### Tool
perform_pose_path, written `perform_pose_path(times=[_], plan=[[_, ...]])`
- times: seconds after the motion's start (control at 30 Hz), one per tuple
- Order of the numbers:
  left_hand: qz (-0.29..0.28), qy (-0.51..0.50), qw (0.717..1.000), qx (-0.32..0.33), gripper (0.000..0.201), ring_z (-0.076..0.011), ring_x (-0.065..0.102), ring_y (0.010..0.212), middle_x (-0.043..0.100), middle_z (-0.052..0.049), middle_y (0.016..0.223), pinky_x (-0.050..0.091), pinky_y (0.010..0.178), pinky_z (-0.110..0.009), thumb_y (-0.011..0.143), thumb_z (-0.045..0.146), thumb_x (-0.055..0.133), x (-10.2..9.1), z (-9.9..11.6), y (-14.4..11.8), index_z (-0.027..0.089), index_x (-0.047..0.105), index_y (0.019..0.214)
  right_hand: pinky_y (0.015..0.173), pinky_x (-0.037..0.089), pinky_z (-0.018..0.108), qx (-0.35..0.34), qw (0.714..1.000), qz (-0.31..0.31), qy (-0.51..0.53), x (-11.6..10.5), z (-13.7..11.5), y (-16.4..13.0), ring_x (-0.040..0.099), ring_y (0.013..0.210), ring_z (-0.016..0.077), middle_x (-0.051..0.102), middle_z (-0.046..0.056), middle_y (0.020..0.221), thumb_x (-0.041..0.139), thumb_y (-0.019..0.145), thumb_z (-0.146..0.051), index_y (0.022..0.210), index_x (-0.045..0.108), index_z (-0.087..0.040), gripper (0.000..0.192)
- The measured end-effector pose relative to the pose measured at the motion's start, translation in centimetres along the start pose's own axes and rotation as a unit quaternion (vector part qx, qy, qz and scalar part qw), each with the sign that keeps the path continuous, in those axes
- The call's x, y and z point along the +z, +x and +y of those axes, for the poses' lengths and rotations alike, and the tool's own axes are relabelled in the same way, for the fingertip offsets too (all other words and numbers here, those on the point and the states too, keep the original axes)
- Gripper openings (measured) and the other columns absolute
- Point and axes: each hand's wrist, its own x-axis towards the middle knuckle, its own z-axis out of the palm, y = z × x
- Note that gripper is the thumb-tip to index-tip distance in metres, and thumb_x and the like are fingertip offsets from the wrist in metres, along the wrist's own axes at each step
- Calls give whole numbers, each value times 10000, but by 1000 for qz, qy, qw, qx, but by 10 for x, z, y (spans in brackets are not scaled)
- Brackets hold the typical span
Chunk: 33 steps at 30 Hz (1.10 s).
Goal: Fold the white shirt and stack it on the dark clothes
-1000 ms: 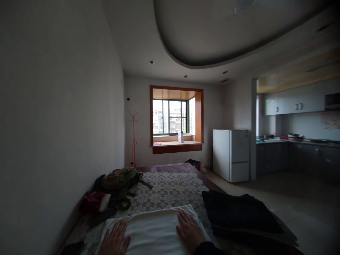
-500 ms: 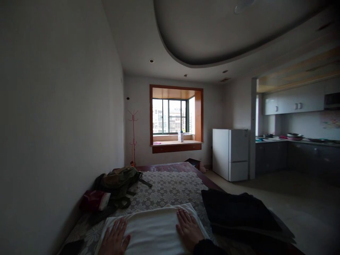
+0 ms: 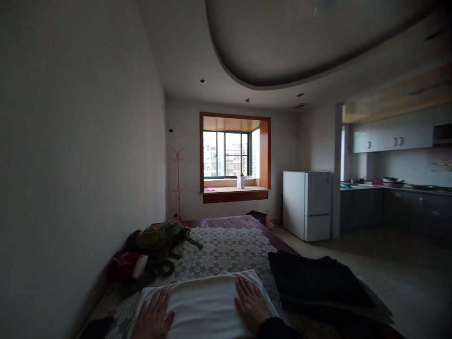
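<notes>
The cloth (image 3: 201, 301) lies at the bottom centre of the frame, on the lace cover (image 3: 219, 249). It is white and plain, spread in a roughly rectangular shape, with soft, shallow ripples across its middle and a thin, uneven fold along its far edge; the near edge runs out of the frame.

The left hand (image 3: 152, 318) rests palm down on its left side, fingers extended and slightly parted, thumb wide. The right hand (image 3: 251, 303) lies flat on the right side, fingers straight and narrowly spaced, thumb out. Neither grips the cloth.

A dark garment (image 3: 318, 278) lies at lower right. On the fridge (image 3: 310, 207), right of centre, a small label (image 3: 328, 176) is too tiny to read.
</notes>
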Motion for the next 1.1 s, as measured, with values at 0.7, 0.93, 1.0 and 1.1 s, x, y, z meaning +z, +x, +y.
perform_pose_path(times=[0.7,0.93,1.0,1.1], plan=[[-19,10,1000,-4,615,-310,295,1518,367,-72,1616,236,1241,-535,973,479,313,-3,2,0,219,448,1514,1237,220,521,-2,1000,-6,0,1,0,0,286,1514,301,338,60,1618,333,998,-453,1548,408,-196,612],[-23,3,1000,-5,621,-317,308,1512,352,-89,1622,224,1239,-547,969,473,316,-5,2,0,209,431,1519,1239,222,508,2,1000,-17,-2,-4,-3,-1,275,1517,301,325,55,1623,339,997,-454,1544,417,-192,612],[-23,5,1000,-7,620,-315,308,1513,352,-91,1622,222,1239,-545,969,469,312,-5,3,-1,209,429,1519,1239,222,507,4,1000,-20,-5,-5,-3,-1,271,1519,299,317,52,1627,337,998,-452,1546,414,-195,611],[-23,11,1000,-4,619,-314,304,1515,351,-92,1623,212,1240,-549,975,467,293,-5,4,-1,210,423,1523,1239,221,501,2,1000,-18,-7,-5,-3,-2,279,1516,296,329,52,1623,342,999,-455,1546,417,-206,606]])
